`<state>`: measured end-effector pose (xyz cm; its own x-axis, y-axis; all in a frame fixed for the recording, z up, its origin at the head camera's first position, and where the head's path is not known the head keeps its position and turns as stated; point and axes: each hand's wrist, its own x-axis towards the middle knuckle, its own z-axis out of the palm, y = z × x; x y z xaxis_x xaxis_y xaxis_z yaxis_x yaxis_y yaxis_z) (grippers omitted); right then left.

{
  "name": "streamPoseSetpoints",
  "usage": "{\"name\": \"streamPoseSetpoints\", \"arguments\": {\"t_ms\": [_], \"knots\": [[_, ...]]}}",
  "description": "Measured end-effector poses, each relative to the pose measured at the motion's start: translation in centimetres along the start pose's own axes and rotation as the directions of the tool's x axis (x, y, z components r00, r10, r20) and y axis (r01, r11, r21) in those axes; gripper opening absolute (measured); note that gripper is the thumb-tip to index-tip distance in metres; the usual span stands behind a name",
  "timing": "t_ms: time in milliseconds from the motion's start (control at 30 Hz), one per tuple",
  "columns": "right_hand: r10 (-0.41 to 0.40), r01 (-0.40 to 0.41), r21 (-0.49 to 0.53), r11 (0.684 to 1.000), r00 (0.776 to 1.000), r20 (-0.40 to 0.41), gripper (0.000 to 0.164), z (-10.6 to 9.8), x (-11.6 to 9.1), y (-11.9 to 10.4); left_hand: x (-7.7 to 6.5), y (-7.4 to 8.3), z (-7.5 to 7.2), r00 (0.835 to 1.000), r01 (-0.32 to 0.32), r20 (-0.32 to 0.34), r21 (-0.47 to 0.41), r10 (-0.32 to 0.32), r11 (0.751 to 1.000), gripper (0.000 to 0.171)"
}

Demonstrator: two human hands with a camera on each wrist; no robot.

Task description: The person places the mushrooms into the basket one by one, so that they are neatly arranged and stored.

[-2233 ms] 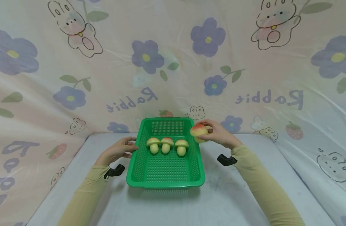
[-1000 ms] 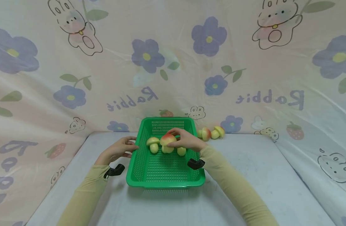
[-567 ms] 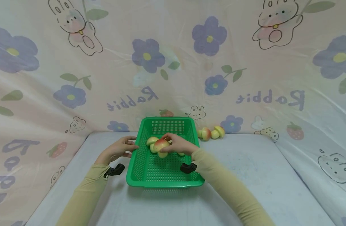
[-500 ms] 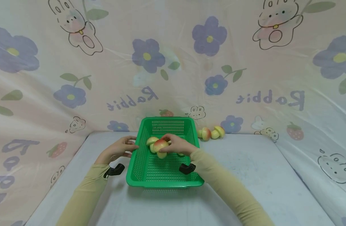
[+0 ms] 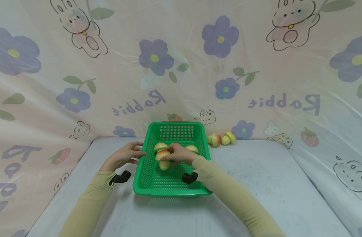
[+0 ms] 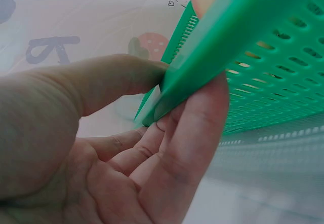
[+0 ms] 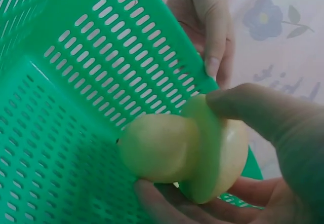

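Observation:
In the head view, a green plastic basket (image 5: 172,192) stands on the white table. My left hand (image 5: 124,156) pinches its left rim, and the left wrist view shows the thumb on one side of the rim with the fingers (image 6: 187,138) on the other. Inside the basket, my right hand (image 5: 181,154) grips a toy mushroom (image 5: 164,164) with a yellow-red cap and pale stem. The right wrist view shows thumb and fingers around that mushroom's cap (image 7: 233,148). Behind it are other toy mushrooms: one at left (image 5: 160,146), one at right (image 5: 192,148), one mostly hidden between them.
Two more toy mushrooms lie on the table behind the basket's right side, one nearer (image 5: 215,140) and one farther right (image 5: 229,138). A printed cloth (image 5: 186,92) with rabbits and flowers hangs behind and beside the table (image 5: 257,177).
My right hand has carried the mushroom from the basket's right rim leftward into the basket, then lower and nearer, in front of the left mushroom. My left hand stays on the rim.

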<state>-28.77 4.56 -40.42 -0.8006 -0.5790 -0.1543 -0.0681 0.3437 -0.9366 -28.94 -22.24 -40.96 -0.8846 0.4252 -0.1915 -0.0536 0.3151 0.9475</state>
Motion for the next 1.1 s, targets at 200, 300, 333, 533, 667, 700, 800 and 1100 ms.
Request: {"name": "streamPoseSetpoints", "arguments": {"t_ms": [200,300,333,533,667,700,800,1100], "knots": [[0.04,-0.041,0.039,0.998,0.999,0.026,0.046,0.6,0.3,0.4,0.0,-0.1,-0.1,1.0,-0.002,0.004,0.001,0.002,1.0,0.062],[0.061,-0.062,0.021,0.998,0.997,0.048,0.043,0.9,0.5,0.6,0.0,-0.1,-0.1,1.0,0.009,-0.002,-0.006,-0.009,1.0,0.06],[0.061,-0.062,0.015,0.998,0.996,0.058,0.041,1.0,0.5,0.7,0.1,-0.2,-0.1,1.0,0.01,-0.003,-0.009,-0.01,1.0,0.061],[0.086,-0.086,0.002,0.996,0.991,0.104,0.032,1.5,0.7,1.2,0.1,-0.1,0.0,1.0,0.009,-0.012,-0.015,-0.009,1.0,0.061],[0.12,-0.117,-0.026,0.993,0.986,0.118,0.034,1.8,0.7,1.6,0.1,-0.1,0.0,1.0,0.014,-0.014,-0.009,-0.014,1.0,0.06],[0.124,-0.12,-0.036,0.992,0.985,0.12,0.034,1.8,0.7,1.7,0.1,-0.1,0.0,1.0,0.016,-0.014,-0.007,-0.016,1.0,0.06],[0.137,-0.132,-0.046,0.99,0.983,0.125,0.034,2.0,0.8,1.9,0.1,-0.1,0.0,1.0,0.018,-0.013,0.0,-0.018,1.0,0.061],[0.157,-0.157,-0.01,0.988,0.981,0.111,0.044,2.4,0.8,2.3,0.0,0.1,0.2,1.0,0.016,-0.013,0.003,-0.016,1.0,0.062]]}}
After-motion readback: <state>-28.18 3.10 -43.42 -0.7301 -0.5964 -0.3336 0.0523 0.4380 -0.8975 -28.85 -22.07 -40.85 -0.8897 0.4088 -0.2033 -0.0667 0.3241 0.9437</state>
